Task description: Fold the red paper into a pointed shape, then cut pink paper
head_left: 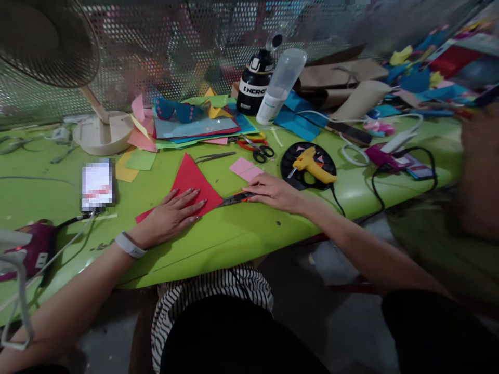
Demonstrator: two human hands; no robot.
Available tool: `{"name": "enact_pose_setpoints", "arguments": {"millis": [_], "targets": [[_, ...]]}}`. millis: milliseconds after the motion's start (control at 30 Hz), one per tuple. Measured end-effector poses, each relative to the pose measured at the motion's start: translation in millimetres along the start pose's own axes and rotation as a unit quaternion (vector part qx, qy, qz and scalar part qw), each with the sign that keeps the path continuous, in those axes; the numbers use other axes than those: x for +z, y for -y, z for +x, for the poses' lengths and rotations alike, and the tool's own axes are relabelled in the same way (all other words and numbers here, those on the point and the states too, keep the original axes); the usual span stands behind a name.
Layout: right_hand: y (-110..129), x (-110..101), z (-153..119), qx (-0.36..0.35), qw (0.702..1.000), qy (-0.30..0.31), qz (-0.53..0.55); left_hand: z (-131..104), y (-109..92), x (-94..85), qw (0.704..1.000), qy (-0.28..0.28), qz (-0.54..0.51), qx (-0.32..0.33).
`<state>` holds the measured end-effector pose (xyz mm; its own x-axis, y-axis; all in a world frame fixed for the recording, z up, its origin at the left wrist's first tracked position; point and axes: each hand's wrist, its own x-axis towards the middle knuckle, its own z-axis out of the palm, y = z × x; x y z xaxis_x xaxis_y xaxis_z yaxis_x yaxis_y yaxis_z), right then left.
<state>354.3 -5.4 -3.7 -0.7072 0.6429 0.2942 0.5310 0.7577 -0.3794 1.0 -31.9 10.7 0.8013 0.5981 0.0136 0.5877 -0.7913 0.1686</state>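
Observation:
My left hand (171,214) lies flat with spread fingers on a folded-looking piece of red paper (187,175), pressing it to the green tabletop. The paper comes to a point at the top and another at the right. In my right hand (276,193) is a black and orange utility knife (235,198), held low over the table. Its tip points left and meets the right corner of the red paper; whether it has gone under or into the fold I cannot tell. A pink paper piece (245,169) rests just beyond my right hand, and tweezers (215,156) lie behind the red paper.
A yellow glue gun (312,165) sits on a black round tray (286,156). Scissors (263,153), a black bottle (253,85), a clear bottle (281,83) and stacked coloured paper (195,130) stand behind. At left are a fan (103,132), a phone (97,184) and a purple power strip (33,246).

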Motion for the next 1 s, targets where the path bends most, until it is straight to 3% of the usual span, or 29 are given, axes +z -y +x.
{"name": "enact_pose_setpoints", "arguments": {"millis": [300,500,767,933,1000], "targets": [[12.9,1.9,2.4,0.006,1.000,0.013,-0.012,0.5,0.0,0.6,1.000,0.007,0.016,-0.005],[8.2,3.9,5.5,-0.001,0.999,-0.001,-0.039,2.8,-3.2,3.5,1.000,0.012,0.021,-0.014],[-4.2,-3.6,-7.5,0.007,0.998,-0.008,-0.054,24.8,-22.1,6.0,0.999,0.027,0.008,-0.037],[-7.9,0.9,-12.0,-0.010,0.999,-0.030,-0.043,12.5,-9.3,-2.8,0.998,-0.005,0.025,-0.054],[-8.4,3.6,-9.8,-0.014,0.998,-0.037,-0.039,5.0,-1.8,-3.9,0.998,0.007,0.018,-0.055]]}}
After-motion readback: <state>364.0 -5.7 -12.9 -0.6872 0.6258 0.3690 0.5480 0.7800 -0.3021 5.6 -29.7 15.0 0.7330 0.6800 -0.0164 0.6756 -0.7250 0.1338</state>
